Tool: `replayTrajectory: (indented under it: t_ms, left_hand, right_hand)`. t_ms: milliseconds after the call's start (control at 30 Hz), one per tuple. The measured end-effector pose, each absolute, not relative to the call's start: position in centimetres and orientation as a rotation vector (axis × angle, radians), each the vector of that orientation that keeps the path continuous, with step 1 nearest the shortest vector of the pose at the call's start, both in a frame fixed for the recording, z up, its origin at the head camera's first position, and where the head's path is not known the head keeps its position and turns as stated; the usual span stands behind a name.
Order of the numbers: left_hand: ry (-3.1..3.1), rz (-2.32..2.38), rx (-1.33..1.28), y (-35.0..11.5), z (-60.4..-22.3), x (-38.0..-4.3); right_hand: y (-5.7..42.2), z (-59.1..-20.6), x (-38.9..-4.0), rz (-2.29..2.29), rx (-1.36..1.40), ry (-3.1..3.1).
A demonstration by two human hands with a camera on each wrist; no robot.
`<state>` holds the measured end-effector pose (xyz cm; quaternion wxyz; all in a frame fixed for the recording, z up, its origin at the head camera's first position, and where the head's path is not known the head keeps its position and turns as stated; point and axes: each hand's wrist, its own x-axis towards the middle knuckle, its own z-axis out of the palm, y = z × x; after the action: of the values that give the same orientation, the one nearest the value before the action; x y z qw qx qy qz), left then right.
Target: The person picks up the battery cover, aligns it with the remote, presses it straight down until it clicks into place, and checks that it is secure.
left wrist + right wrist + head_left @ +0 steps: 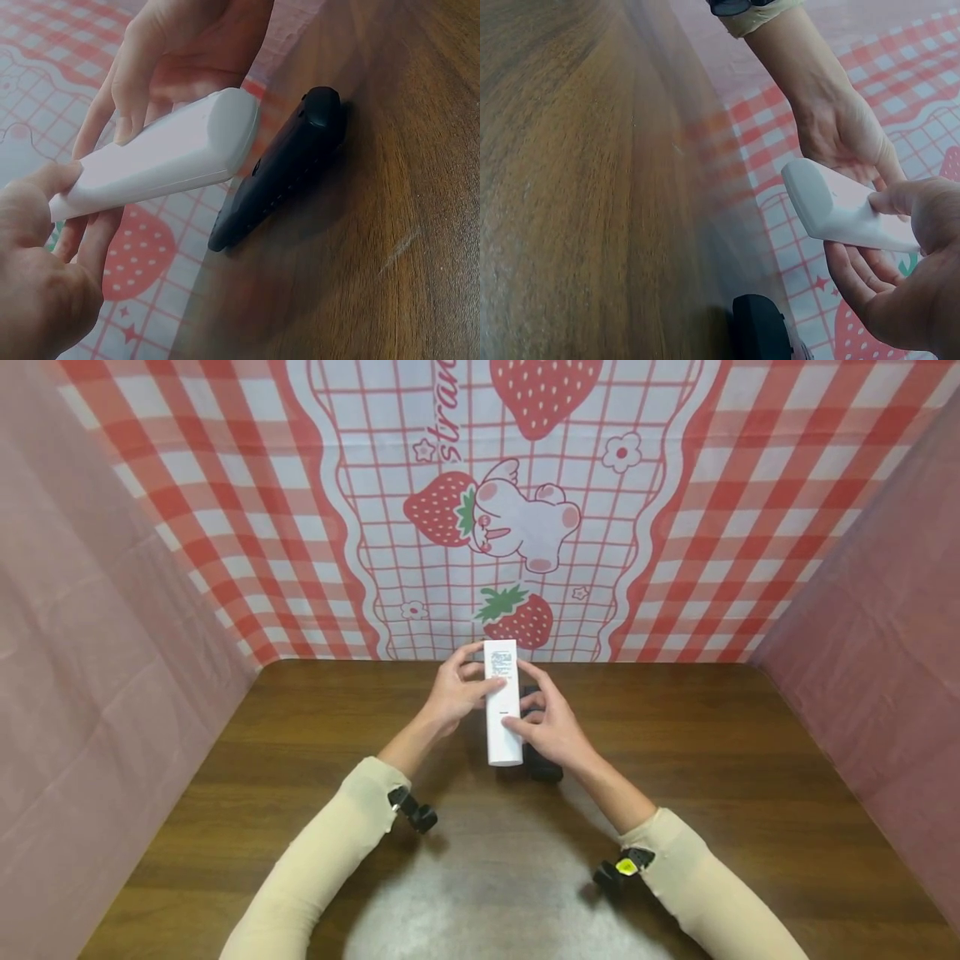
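A white remote control is held between both hands above the table, its printed back face turned up. My left hand grips its far part from the left, thumb lying across the small print. From the other side my right hand grips it, with the thumb pressed near a small dark notch on the back. The rounded near end of the white remote shows in the left wrist view. Beneath and just right of it lies a black remote-shaped object, partly hidden in the head view.
The brown wooden table spreads around the hands. At its far edge rises a red-and-white checked cloth with strawberry prints. Pink cloth walls flank both sides. A black wrist camera hangs from the left sleeve.
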<state>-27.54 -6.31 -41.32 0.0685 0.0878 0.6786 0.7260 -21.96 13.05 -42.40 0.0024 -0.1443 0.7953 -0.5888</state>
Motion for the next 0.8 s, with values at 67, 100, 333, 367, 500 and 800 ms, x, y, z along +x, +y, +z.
replayTrajectory:
  t_ms: [67,100,333,367,500,800]
  left_hand:
    - [2.049,2.184,0.254,-6.38,-41.28,-27.54]
    - [2.045,2.188,0.246,-6.42,-41.27,-27.54]
    - [2.060,2.177,0.182,-6.60,-41.44,-27.55]
    - [2.062,2.175,0.178,-6.61,-41.50,-27.57]
    - [2.077,2.161,0.172,-6.71,-41.65,-27.61]
    - [2.076,2.135,0.124,-6.85,-41.70,-27.65]
  right_hand:
    - [12.94,-42.40,-22.01,-1.842,-0.432,2.493]
    - [12.89,-42.37,-22.01,-1.840,-0.420,2.491]
    - [12.46,-42.47,-22.06,-1.839,-0.351,2.469]
    - [12.41,-42.49,-22.05,-1.841,-0.346,2.468]
    - [12.30,-42.49,-21.97,-1.833,-0.339,2.472]
    - [12.13,-42.46,-21.80,-1.814,-0.322,2.471]
